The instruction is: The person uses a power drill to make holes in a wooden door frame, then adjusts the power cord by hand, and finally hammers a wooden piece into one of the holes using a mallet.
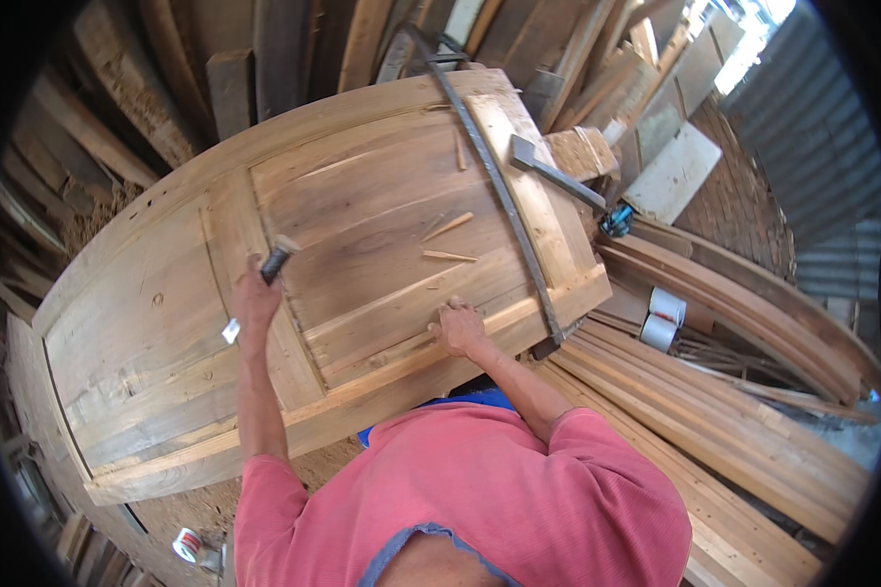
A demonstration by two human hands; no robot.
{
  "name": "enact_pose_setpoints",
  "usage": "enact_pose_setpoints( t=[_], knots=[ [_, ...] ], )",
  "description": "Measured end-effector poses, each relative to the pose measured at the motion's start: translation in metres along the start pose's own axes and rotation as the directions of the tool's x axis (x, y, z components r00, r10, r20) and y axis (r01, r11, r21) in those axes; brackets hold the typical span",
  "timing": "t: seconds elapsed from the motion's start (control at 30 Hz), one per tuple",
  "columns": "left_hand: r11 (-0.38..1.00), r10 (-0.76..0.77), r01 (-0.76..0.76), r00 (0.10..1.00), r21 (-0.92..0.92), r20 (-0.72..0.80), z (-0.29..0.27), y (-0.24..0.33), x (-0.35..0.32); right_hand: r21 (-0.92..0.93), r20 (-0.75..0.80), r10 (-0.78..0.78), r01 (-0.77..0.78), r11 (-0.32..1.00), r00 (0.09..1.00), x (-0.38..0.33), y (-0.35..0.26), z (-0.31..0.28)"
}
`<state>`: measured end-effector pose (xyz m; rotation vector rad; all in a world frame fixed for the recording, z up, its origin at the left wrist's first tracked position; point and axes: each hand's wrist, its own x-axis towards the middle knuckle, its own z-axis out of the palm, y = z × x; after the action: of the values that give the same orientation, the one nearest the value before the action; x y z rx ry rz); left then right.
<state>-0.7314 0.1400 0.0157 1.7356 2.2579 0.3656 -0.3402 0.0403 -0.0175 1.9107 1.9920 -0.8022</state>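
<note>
A large wooden panelled door [166,323] lies flat in front of me. My left hand [255,303] grips a chisel [276,259] with a dark handle, its blade end showing below my fist at the edge of a panel. My right hand [458,328] is closed on a small wooden wedge [452,305] pressed against the door's lower rail. Two more thin wooden wedges [448,227] lie loose on the middle panel.
A long metal bar clamp [499,186] spans the door's right end. A hammer [548,168] rests on the right stile. Stacked planks [734,460] lie at the right, rolls of tape [664,318] beside them, and boards lean behind the door.
</note>
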Motion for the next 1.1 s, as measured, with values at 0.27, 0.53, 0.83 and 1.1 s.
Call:
enact_pose_setpoints(
  t=[0.27,0.53,0.83,1.1],
  knots=[
    [0.947,0.314,-0.315,0.858,-0.065,0.406,0.15,0.312,-0.126,0.741,-0.279,0.041,0.188,0.645,0.959,-0.109,0.204,-0.013],
    [0.939,0.293,-0.342,0.765,-0.024,0.573,0.242,0.446,-0.177,0.856,-0.257,0.567,-0.088,0.509,0.783,-0.2,0.475,-0.014],
    [0.964,0.171,-0.26,0.773,0.059,0.61,0.262,0.457,-0.189,0.772,-0.226,0.563,-0.207,0.601,0.795,-0.142,0.556,-0.038],
    [0.977,0.031,-0.153,0.793,0.15,0.608,0.256,0.475,-0.193,0.349,-0.375,0.142,-0.002,0.937,0.916,-0.017,0.502,-0.161]
  ],
)
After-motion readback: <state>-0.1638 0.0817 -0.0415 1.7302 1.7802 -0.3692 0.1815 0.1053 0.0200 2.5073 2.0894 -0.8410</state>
